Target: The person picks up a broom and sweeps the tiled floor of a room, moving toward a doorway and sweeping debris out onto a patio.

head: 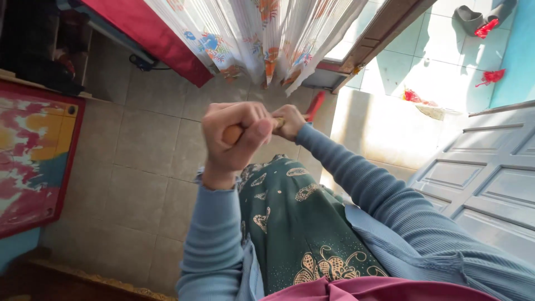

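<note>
Above the tiled floor (pixel 139 167), both hands meet near the centre of the view, gripping one wooden handle (pixel 233 134). The left hand (pixel 231 139) sits nearer the camera, fingers curled into a tight fist around the handle, thumb pressed across the front, knuckles facing up. Its wrist is bent slightly, and the forearm, in a blue ribbed sleeve (pixel 214 239), rises from the lower edge of the frame. The right hand (pixel 290 121) lies just beyond the left, also clenched on the same handle, with a short length of wood visible between the two fists. The right forearm runs diagonally from the lower right corner, elbow out, sleeve creased along its length.

A red part (pixel 315 105) shows past the right hand; whether it belongs to the handle cannot be told. Below the hands hangs a green patterned skirt (pixel 290 223). A printed white curtain (pixel 262 39) hangs at the top of the view, beside a doorway opening onto sunlit pale tiles (pixel 440 67). A white panelled door (pixel 479 184) stands at the right. A colourful mat (pixel 33 156) lies at the left.
</note>
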